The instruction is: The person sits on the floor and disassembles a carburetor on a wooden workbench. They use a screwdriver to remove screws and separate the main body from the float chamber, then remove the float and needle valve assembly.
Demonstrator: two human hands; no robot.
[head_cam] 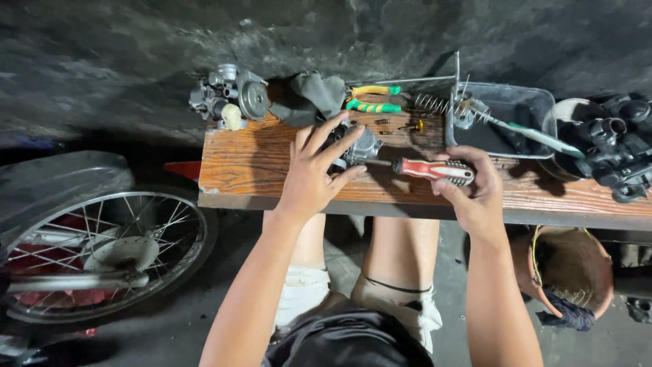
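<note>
Near the front edge of the wooden bench (258, 170), about midway along it, the left hand (314, 175) spreads its fingers over a small metal carburetor part (358, 148), pinning it to the boards. Just to its right, the right hand (472, 187) grips the red and black handle of a screwdriver (431, 169), whose shaft points left and meets the part. Along the back edge lie a dark rag (309, 95) and green and yellow pliers (372, 99); another carburetor (227, 98) sits at the back left corner. A grey plastic tray (526, 109) with a toothbrush (536, 134) stands toward the right end. A spoked wheel (102, 251) rests on the floor below left.
</note>
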